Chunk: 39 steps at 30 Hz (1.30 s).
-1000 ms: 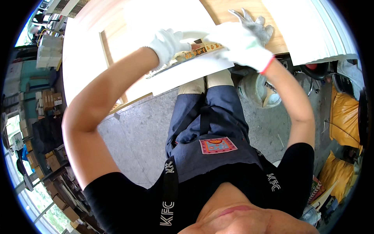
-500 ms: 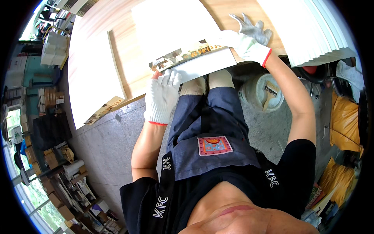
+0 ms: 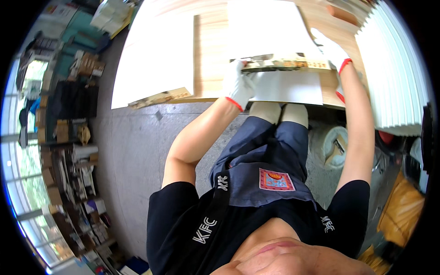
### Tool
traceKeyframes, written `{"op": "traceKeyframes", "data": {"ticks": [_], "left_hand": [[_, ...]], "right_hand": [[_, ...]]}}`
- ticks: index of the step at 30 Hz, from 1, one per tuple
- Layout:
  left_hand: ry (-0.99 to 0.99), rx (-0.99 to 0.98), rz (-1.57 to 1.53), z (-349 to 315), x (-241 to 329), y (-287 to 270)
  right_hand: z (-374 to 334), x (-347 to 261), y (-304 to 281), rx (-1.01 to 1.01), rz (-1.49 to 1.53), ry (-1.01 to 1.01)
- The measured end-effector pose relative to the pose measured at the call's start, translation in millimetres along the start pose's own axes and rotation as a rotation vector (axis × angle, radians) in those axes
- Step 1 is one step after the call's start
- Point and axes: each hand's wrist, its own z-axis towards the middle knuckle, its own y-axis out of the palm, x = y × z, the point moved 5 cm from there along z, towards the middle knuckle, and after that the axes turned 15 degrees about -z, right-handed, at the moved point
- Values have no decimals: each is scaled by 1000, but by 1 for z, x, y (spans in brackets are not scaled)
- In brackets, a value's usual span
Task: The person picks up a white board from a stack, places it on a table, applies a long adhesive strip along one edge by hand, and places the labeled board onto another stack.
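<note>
A white board (image 3: 270, 32) with a printed brown-and-black strip (image 3: 288, 63) along its near edge lies on the wooden table. My left hand (image 3: 240, 85), in a white knit glove with a red cuff, grips the left end of that strip; a bare fingertip shows on the print. Against the board's right edge rests my right hand (image 3: 332, 49), gloved alike, fingers stretched out along the side. A plain white sheet (image 3: 291, 87) pokes out from under the board toward me. Part of another glove (image 3: 340, 89) shows beside my right forearm, which hides the rest.
To the left lies another white board (image 3: 153, 59) with a printed near edge. A tall stack of white panels (image 3: 394, 78) stands on the right. At the far right sits an orange-brown block (image 3: 342, 15). Below the table edge is a bucket (image 3: 327, 137) holding a brush (image 3: 338, 147).
My view has swung, so the table sits further right in it. My left hand has moved onto the strip's left end; my right hand has gone from its right end to the board's right side.
</note>
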Motion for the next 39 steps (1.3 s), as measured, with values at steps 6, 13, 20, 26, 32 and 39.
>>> {"op": "traceKeyframes", "data": {"ticks": [6,13,20,26,32,39], "left_hand": [[70,-14,95,-30,41,-11],[507,-205,466,-101,156,-80],[1019,167,972,-126,315,-131],[920,481,1496,-65,384,-177],[966,527,1469,-61,379,-186],[1030,518,1473,-72,369,-177]], "right_hand": [[22,-16,39,-215,613,-77],[-11,-89,130,19,713,-458],[24,-197,274,44,584,-502],[65,-218,291,194,-250,-371],[60,-221,285,113,-502,-318],[54,-222,285,88,-586,-321]]}}
